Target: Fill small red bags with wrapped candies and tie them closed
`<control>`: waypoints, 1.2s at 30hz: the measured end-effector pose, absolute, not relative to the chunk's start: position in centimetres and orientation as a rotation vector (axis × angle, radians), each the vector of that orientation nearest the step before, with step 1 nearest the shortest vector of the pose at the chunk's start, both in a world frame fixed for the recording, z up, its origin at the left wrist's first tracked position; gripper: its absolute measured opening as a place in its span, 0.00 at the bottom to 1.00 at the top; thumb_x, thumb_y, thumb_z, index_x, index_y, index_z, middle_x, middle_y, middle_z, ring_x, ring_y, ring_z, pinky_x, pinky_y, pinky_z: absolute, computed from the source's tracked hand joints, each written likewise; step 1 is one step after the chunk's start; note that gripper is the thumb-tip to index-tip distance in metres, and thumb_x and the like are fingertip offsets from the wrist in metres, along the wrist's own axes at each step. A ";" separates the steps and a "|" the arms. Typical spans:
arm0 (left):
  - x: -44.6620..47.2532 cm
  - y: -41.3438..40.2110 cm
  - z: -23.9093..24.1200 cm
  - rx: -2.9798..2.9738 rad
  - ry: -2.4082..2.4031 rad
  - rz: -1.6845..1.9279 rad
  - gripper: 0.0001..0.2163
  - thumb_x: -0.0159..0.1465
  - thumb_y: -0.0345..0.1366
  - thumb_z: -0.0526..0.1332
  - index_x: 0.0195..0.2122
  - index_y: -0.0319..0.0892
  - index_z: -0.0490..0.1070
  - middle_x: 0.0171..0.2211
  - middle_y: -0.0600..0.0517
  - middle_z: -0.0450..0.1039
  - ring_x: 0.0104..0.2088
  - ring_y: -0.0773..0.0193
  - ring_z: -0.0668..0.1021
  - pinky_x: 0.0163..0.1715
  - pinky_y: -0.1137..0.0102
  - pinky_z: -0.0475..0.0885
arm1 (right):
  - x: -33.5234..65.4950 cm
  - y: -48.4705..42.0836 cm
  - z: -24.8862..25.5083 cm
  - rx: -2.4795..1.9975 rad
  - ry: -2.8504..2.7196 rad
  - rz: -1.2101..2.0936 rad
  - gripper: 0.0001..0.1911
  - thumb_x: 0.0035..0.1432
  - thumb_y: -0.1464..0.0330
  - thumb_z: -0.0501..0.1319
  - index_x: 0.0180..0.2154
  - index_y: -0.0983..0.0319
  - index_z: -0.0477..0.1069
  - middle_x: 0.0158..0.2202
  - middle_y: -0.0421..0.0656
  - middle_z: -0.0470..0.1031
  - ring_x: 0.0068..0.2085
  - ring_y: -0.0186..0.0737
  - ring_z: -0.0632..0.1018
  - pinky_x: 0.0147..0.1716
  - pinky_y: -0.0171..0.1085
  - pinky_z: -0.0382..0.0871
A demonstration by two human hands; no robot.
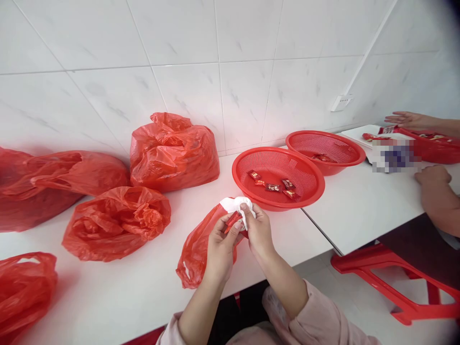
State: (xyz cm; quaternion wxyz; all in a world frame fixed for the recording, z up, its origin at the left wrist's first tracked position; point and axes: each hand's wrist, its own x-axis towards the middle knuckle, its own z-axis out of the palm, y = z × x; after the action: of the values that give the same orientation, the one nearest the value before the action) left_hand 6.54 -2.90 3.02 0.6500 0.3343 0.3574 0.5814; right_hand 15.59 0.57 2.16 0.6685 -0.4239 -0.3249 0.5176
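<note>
My left hand (220, 247) and my right hand (259, 230) meet over the near edge of the white table (143, 282). Together they pinch a small red-wrapped candy (233, 221) and a bit of white wrapping (237, 204). Both hands are closed on it. A small red plastic bag (196, 251) lies on the table right under my left hand. Just beyond my hands stands a red perforated basket (278, 178) with several red wrapped candies (273, 184) in it.
A second red basket (325, 151) stands behind the first. Several bulging red plastic bags (174, 151) lie at the left and back, near the tiled wall. Another person's hands (433, 175) rest at a neighbouring table to the right, by a third red basket (431, 146). A red stool (395, 278) stands below.
</note>
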 end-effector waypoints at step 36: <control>4.4 -2.9 4.8 1.093 0.811 0.926 0.17 0.55 0.30 0.69 0.47 0.43 0.75 0.44 0.46 0.78 0.46 0.54 0.78 0.45 0.62 0.73 | 18.5 1.5 2.2 -1.078 -0.949 1.201 0.20 0.54 0.52 0.64 0.37 0.64 0.75 0.29 0.43 0.77 0.29 0.41 0.76 0.30 0.38 0.70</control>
State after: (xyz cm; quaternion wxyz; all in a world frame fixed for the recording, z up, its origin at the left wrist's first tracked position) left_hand 4.40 -2.90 4.79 0.6799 0.4871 0.3612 0.4124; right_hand 18.49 1.47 2.19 0.5929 -0.4636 -0.4082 0.5165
